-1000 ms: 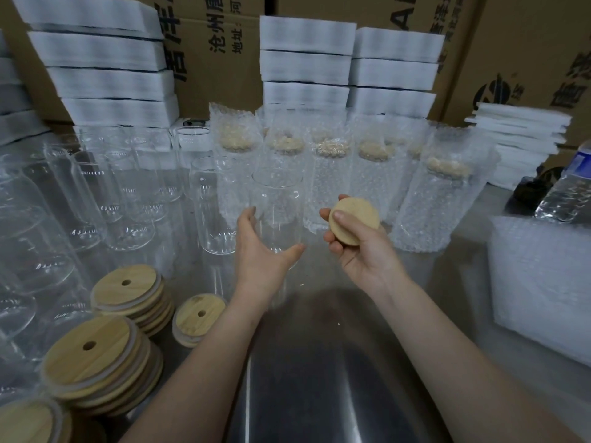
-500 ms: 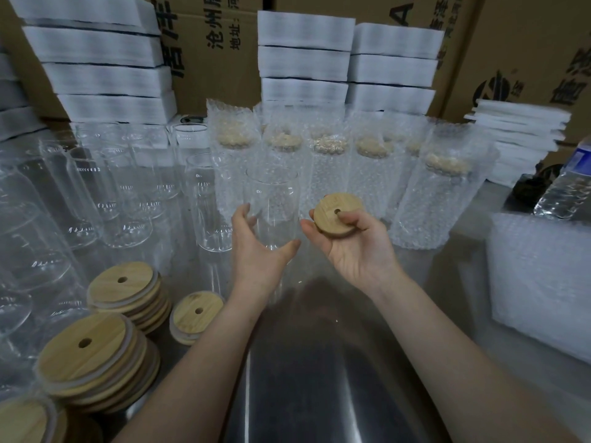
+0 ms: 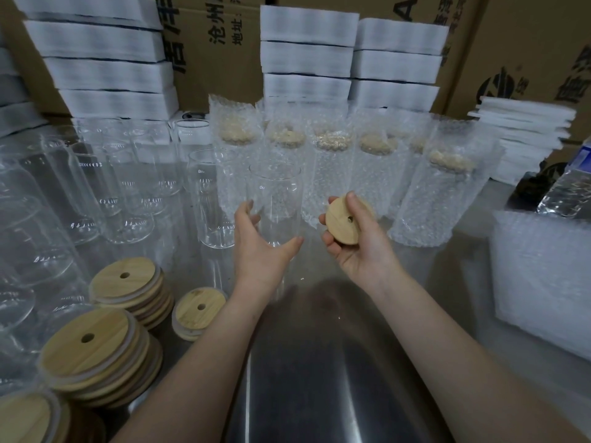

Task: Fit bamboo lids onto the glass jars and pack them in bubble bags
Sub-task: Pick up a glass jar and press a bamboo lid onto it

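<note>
Jar (image 3: pixel 275 203) of clear glass, upright and open-mouthed, with the left hand (image 3: pixel 259 251) wrapped round its lower half, thumb on one side and fingers on the other; unclear whether it rests on the steel table (image 3: pixel 319 362) or is held just off it. Right of the jar and not touching it, the right hand (image 3: pixel 361 254) grips a bamboo lid (image 3: pixel 347 220) by its rim, tilted, hole toward the camera. Behind the jar stands a row of bagged jars (image 3: pixel 323 177); left of it are bare jars (image 3: pixel 128 187), with lid stacks (image 3: pixel 128 286) nearer; well right of it is a bubble-bag heap (image 3: pixel 543 276).
</note>
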### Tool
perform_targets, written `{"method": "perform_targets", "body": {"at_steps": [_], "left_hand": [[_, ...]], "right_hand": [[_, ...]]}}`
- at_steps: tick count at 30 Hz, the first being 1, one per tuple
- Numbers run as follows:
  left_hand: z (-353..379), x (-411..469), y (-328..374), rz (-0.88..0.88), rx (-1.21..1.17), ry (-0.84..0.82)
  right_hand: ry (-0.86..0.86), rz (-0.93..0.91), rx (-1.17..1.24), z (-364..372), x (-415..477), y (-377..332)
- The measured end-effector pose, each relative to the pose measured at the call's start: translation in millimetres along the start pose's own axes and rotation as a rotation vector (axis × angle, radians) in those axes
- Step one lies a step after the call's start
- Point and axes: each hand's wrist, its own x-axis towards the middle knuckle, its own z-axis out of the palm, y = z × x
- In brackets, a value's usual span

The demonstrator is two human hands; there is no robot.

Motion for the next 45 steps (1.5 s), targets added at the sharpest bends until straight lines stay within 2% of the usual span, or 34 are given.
{"method": "perform_targets", "body": {"at_steps": [6,14,23,30,34,41,45], "left_hand": [[0.5,0.5,-1.1,0.002,0.006,-0.005],[1.2,1.0,-2.8,0.006,-0.005,-0.003],[1.5,1.1,-2.7,0.009,0.002,0.003],[2.5,-0.6,-2.4,0.013,-0.003,0.012],[3.0,-1.3,-1.6,0.017,0.003,0.004],[2.6,-2.3,-1.3,0.024,0.003,-0.010],[3.0,-2.4,-2.7,0.021,-0.003,-0.021]], "right_hand": [[0.025,-0.031,0.013,3.5,-1.4,-1.7],[-0.113,-0.030,0.029,6.1,-2.7,0.6],[-0.191,0.074,0.288,4.3,2.0,-2.5],[-0.195,-0.087,0.113,2.6,2.4,3.0],[-0.090,-0.088,0.031,1.3,0.1,2.6],[-0.020,-0.131,-0.094,1.7,-0.7,3.7],[0.028,-0.143,-0.082,-1.2,2.0,4.8]]}}
